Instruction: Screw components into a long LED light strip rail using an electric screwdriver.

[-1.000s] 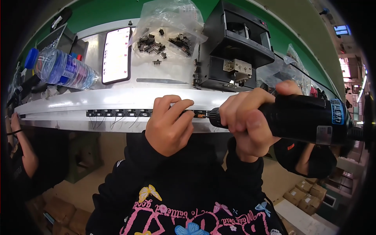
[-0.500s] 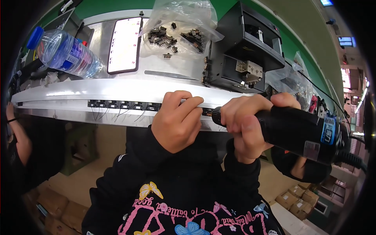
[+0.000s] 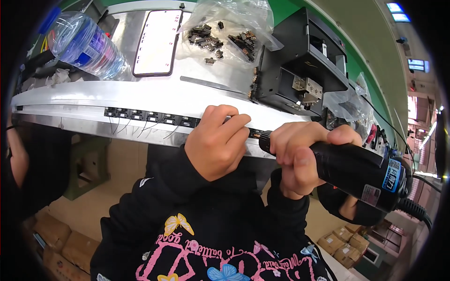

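Observation:
My right hand (image 3: 300, 154) wraps around a black corded electric screwdriver (image 3: 351, 168), held nearly level, its ribbed nose pointing left. That nose meets the end of a row of small black switch-like parts (image 3: 152, 117), which lie along the bench's front edge with thin dark wires hanging from several of them. Over the same row, just left of the screwdriver's nose, my left hand (image 3: 218, 143) is closed with bent fingers pressed together. Its fingers hide whatever they grip and part of the row.
Behind the hands lie a phone (image 3: 157, 43) with a lit screen, a clear plastic bag (image 3: 234, 18) and loose small switches (image 3: 204, 38). A black boxy machine (image 3: 300, 61) stands at right, a water bottle (image 3: 89, 47) at left. Another person's arm (image 3: 18, 157) shows at far left.
The whole view has shifted slightly, with the bench things sitting a little higher and mostly further right. Both hands keep their grips and places along the row, the screwdriver still at its end.

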`<move>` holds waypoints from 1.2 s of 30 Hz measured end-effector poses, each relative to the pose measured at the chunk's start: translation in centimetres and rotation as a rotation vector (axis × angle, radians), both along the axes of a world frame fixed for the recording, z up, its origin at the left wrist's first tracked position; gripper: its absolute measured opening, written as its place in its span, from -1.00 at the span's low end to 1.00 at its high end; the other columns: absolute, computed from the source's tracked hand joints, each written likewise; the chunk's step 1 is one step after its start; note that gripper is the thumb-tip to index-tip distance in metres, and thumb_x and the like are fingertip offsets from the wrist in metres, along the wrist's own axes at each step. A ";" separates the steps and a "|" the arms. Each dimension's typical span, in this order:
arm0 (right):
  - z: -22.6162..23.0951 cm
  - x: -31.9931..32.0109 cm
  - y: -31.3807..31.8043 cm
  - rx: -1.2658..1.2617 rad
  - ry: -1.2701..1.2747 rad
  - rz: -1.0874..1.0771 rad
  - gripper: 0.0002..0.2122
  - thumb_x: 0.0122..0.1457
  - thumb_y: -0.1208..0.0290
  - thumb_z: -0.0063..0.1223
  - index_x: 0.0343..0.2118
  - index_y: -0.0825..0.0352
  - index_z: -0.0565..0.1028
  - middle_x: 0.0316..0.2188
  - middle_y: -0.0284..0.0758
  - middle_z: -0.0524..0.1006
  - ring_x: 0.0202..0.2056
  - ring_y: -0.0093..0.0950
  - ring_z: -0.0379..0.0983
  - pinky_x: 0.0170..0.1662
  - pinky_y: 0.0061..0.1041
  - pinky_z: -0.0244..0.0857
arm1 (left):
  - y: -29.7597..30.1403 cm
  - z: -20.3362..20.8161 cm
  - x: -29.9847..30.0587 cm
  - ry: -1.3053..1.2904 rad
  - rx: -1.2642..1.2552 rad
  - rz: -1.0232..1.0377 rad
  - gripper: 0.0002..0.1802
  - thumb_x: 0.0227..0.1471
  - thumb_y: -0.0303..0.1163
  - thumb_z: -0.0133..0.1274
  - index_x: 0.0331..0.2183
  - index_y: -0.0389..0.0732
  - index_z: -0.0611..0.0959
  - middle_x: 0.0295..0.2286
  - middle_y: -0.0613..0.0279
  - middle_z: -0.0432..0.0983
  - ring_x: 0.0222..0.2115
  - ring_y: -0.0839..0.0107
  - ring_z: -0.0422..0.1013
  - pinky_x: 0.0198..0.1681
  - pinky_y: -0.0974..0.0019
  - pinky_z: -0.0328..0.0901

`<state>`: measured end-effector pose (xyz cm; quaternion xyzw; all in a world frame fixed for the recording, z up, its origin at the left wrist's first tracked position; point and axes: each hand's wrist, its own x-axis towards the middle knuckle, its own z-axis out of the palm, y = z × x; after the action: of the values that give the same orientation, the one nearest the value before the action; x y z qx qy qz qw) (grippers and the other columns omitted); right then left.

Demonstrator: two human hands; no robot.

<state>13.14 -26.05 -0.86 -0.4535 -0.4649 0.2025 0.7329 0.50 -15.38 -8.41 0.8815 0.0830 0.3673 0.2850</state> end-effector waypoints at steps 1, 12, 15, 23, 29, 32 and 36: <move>-0.2 -0.1 0.2 -0.001 0.001 0.003 -0.56 0.19 0.67 0.18 0.01 0.27 0.18 -0.53 -0.23 0.49 -0.55 -0.40 0.42 -0.35 -0.30 0.43 | 0.0 -0.1 0.0 -0.009 0.003 0.002 -0.70 -0.31 -0.63 0.25 -0.36 -0.32 0.66 -0.17 0.14 0.59 -0.18 0.10 0.45 -0.15 0.15 0.33; -1.3 1.9 1.0 0.010 -0.141 0.123 -0.57 0.23 0.51 0.16 0.06 0.24 0.17 -0.63 -0.37 0.36 -0.67 -0.51 0.24 -0.54 -0.44 0.26 | -0.5 0.0 0.8 -0.021 0.085 0.046 -0.81 -0.24 -0.51 0.24 -0.43 -0.24 0.62 -0.24 0.23 0.49 -0.18 0.16 0.40 -0.18 0.16 0.28; -0.9 2.4 1.0 -0.073 -0.194 0.083 -0.59 0.19 0.57 0.18 0.02 0.33 0.22 -0.63 -0.35 0.37 -0.66 -0.50 0.27 -0.54 -0.47 0.26 | -0.8 0.3 1.0 0.023 0.101 0.043 -0.79 -0.24 -0.48 0.25 -0.42 -0.22 0.62 -0.23 0.26 0.50 -0.17 0.16 0.40 -0.17 0.15 0.27; -1.1 1.9 0.6 -0.013 -0.175 -0.035 -0.57 0.10 0.71 0.14 0.00 0.42 0.23 -0.60 -0.30 0.45 -0.61 -0.48 0.42 -0.46 -0.45 0.39 | -2.0 1.4 1.4 0.126 0.146 0.134 -0.79 -0.27 -0.40 0.26 -0.45 -0.17 0.62 -0.18 0.26 0.52 -0.12 0.13 0.39 -0.14 0.08 0.22; -0.5 2.8 -1.6 -0.017 -0.143 -0.035 -0.55 0.09 0.70 0.17 -0.01 0.37 0.20 -0.61 -0.30 0.43 -0.59 -0.43 0.41 -0.42 -0.39 0.40 | -3.5 1.2 3.2 0.097 0.175 0.204 -0.84 -0.30 -0.40 0.28 -0.53 -0.15 0.64 -0.14 0.27 0.53 -0.08 0.13 0.38 -0.13 0.02 0.21; -0.7 3.6 -2.2 -0.077 -0.293 -0.207 -0.58 0.12 0.67 0.15 0.00 0.40 0.23 -0.62 -0.29 0.45 -0.60 -0.45 0.42 -0.43 -0.40 0.40 | -4.3 1.2 4.0 0.118 0.159 0.209 -0.86 -0.32 -0.39 0.28 -0.57 -0.13 0.65 -0.14 0.28 0.53 -0.06 0.14 0.37 -0.11 0.01 0.19; -1.3 4.0 -2.9 -0.081 -0.319 -0.311 -0.56 0.11 0.68 0.14 0.02 0.43 0.22 -0.63 -0.29 0.45 -0.63 -0.47 0.40 -0.45 -0.42 0.42 | -4.9 0.9 5.0 0.129 0.154 0.221 -0.89 -0.33 -0.38 0.27 -0.59 -0.14 0.67 -0.15 0.31 0.53 -0.04 0.16 0.36 -0.08 0.00 0.17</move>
<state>17.12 -28.94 -2.15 -0.5752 -0.4909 0.0314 0.6535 5.51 -20.31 -7.55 0.9080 0.1691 0.3442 0.1686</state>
